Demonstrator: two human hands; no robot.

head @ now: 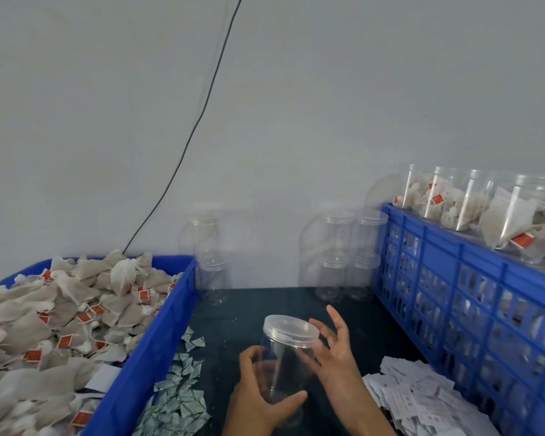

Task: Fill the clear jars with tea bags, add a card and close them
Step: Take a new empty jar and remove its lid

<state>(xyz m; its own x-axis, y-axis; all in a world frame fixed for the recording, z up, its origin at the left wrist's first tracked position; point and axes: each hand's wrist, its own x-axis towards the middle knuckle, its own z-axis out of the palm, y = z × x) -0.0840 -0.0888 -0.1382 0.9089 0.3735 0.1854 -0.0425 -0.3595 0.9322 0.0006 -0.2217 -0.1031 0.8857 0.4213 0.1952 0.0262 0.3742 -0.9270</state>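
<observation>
Two hands meet at one clear jar (280, 366) (lid (291, 330) on, nothing inside) above the dark desk (233, 313): left hand (258, 394) fingers curl around its base, right hand (331, 350) fingers spread loosely beside the lid. Tea bags (60, 313) fill the blue bin (145, 357) at left.

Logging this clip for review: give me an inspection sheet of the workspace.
Surface: dark table, partly covered.
Job's things: empty lidded jar in hand; tea bags in left bin; cards at right; filled jars in crate; empty jars stacked by the wall.
Clutter: small packets beside the bin.
Grippers: left hand grips the jar; right hand open beside the lid.
Cables: black cable down the wall.
Surroundings: plain wall.
</observation>
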